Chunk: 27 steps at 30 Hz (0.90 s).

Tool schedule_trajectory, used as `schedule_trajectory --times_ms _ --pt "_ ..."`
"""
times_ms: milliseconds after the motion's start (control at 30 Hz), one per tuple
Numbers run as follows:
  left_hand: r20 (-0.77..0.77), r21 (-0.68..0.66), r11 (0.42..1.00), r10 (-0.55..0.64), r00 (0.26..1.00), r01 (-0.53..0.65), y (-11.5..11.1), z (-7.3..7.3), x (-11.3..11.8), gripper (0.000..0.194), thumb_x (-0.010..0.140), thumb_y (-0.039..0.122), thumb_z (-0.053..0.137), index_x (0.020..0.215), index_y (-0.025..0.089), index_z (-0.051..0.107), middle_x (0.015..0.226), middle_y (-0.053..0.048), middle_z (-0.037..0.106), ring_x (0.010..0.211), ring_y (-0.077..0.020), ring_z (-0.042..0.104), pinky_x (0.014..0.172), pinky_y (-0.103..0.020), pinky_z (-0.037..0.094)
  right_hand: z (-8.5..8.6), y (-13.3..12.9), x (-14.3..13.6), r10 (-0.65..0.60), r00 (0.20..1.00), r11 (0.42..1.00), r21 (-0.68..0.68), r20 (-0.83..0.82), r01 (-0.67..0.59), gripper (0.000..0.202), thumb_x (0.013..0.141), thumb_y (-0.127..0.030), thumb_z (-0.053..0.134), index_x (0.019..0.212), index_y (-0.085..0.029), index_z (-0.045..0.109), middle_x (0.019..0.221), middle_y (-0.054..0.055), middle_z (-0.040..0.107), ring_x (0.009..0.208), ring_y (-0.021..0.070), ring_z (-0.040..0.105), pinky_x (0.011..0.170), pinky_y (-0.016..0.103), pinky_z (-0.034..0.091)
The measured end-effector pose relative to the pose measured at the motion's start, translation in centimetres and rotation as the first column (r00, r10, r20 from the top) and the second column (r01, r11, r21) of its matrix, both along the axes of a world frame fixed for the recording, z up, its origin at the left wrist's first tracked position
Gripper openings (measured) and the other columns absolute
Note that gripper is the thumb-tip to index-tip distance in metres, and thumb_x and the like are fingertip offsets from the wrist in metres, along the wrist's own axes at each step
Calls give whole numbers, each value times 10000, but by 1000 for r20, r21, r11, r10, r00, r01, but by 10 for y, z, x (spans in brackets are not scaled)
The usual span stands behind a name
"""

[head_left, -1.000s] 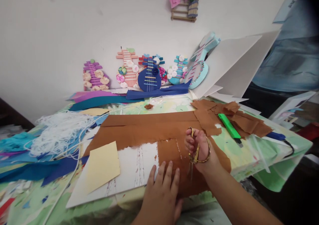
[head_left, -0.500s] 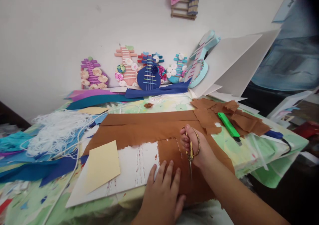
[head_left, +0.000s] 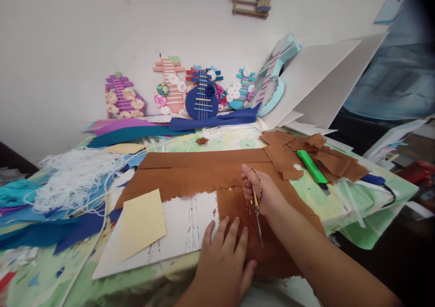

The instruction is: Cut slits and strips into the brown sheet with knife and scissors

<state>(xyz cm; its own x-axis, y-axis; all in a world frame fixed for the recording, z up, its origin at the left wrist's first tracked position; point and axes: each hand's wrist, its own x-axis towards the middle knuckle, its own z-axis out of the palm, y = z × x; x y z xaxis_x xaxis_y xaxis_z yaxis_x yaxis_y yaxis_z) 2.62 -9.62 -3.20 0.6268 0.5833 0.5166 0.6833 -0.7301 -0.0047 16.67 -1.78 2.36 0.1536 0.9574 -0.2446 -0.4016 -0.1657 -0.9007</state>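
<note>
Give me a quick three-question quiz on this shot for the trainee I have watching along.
1. Which hand holds the scissors?
2. True or false: the left hand is palm down with its fingers apart.
3. Where is the cutter?
A) left of the string
B) on the yellow card
C) right of the scissors

Key:
1. The right hand.
2. True.
3. C.
</note>
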Motion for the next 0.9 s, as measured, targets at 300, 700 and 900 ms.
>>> schedule_trajectory --times_ms 300,700,900 --pt "293 64 990 -136 947 123 0 -12 5 179 794 234 444 863 188 602 950 -31 616 924 -219 508 856 -413 323 -11 1 -3 0 999 1000 -18 33 1 375 645 -427 633 567 -180 361 376 -105 314 309 20 253 310 148 172" --pt "295 -13 987 -148 944 159 2 -15 4 188 787 258 453 865 177 603 947 -37 619 904 -235 510 829 -416 325 -16 -15 -5 -105 991 994 14 81 104 413 635 -468 630 543 -187 341 360 -99 342 285 34 300 283 151 213" --pt "288 -35 987 -141 947 158 0 -16 4 188 785 268 475 903 190 599 990 -26 611 923 -236 504 838 -414 316 -12 -27 0 -220 972 963 140 -78 230 373 632 -468 627 550 -171 418 349 -100 310 285 26 249 272 139 184"
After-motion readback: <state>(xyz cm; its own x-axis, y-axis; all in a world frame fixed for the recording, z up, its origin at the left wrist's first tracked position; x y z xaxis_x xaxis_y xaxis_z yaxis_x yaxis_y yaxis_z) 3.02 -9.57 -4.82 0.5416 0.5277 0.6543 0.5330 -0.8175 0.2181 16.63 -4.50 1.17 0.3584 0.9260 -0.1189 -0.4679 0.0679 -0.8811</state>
